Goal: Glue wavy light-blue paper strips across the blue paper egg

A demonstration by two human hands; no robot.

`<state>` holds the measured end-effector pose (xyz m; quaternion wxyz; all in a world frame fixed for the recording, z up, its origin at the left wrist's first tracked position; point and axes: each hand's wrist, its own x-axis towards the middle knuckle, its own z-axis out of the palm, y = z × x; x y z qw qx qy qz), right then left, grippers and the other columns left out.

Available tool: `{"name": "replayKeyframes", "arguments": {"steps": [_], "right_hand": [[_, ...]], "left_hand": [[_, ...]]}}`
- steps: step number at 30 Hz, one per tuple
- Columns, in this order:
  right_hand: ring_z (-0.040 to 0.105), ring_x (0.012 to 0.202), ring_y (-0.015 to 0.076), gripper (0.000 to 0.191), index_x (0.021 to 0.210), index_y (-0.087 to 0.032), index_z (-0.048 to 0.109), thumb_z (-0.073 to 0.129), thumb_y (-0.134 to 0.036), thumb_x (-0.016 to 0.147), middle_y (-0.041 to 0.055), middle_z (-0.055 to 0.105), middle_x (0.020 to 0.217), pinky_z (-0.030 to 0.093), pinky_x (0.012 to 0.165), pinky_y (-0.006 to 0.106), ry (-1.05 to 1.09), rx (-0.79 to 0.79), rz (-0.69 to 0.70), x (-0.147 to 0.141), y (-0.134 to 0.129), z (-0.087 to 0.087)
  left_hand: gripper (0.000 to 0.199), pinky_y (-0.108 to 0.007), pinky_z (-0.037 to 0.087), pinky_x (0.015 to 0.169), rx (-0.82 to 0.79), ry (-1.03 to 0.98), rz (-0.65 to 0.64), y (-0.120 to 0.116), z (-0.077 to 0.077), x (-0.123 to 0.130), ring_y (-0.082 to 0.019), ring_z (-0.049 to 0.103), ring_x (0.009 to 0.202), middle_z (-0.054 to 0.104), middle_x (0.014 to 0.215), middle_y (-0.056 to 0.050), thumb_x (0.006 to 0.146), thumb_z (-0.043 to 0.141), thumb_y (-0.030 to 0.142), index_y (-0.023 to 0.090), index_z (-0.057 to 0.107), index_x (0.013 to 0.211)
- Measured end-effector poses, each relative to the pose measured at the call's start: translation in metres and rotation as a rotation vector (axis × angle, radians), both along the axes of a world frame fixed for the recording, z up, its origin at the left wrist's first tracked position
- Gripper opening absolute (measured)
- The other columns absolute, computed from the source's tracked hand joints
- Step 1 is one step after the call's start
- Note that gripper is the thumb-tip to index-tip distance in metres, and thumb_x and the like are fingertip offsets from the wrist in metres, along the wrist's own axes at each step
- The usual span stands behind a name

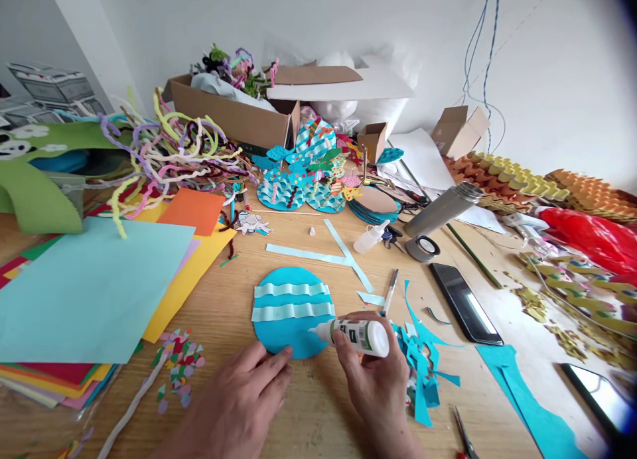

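A blue paper disc lies flat on the wooden table, with two light-blue wavy paper strips running across its upper half. My left hand rests at the disc's lower left edge, fingers stretched out and touching it. In my right hand is a white glue bottle, tilted almost level, its nozzle pointing left over the disc's right part. Whether glue is coming out cannot be made out. Behind the disc lie loose light-blue strips. A pen is right of them.
Coloured paper sheets are stacked at left, below tangled pipe cleaners. Blue scraps, scissors and a phone lie at right. Farther back stand a small clear bottle, a grey flask, decorated discs and a cardboard box.
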<state>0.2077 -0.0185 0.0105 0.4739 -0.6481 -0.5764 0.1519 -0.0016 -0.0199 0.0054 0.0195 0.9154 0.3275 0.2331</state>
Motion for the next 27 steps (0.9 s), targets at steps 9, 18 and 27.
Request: {"name": "replayKeyframes", "arguments": {"steps": [9, 18, 27], "right_hand": [[0.058, 0.058, 0.0126, 0.015, 0.086, -0.021, 0.056, 0.067, -0.028, 0.079, -0.0007, 0.064, 0.073, 0.048, 0.052, 0.022, -0.006, 0.016, -0.010, 0.0006, -0.0002, 0.0001], [0.058, 0.059, 0.0128, 0.015, 0.086, -0.020, 0.057, 0.068, -0.028, 0.079, -0.0001, 0.064, 0.073, 0.049, 0.054, 0.023, 0.086, -0.020, 0.014, 0.0005, 0.0004, -0.0063], [0.057, 0.053, 0.0126, 0.022, 0.090, -0.018, 0.057, 0.064, -0.038, 0.084, -0.0004, 0.062, 0.067, 0.049, 0.050, 0.024, 0.561, -0.061, 0.014, -0.0011, 0.0050, -0.0044]], "left_hand": [[0.033, -0.028, 0.053, 0.082, 0.004, -0.008, 0.004, -0.0008, 0.0004, 0.0000, -0.017, 0.059, 0.098, 0.069, 0.114, -0.002, 0.097, 0.037, 0.017, 0.019, 0.067, 0.108], [0.033, -0.028, 0.052, 0.082, 0.011, 0.006, -0.002, 0.0001, 0.0026, -0.0005, -0.017, 0.058, 0.099, 0.069, 0.113, -0.001, 0.096, 0.036, 0.016, 0.020, 0.068, 0.107], [0.033, -0.029, 0.052, 0.079, -0.002, 0.018, 0.039, -0.0015, 0.0009, 0.0012, -0.018, 0.059, 0.097, 0.068, 0.116, -0.001, 0.097, 0.036, 0.018, 0.020, 0.068, 0.107]]}}
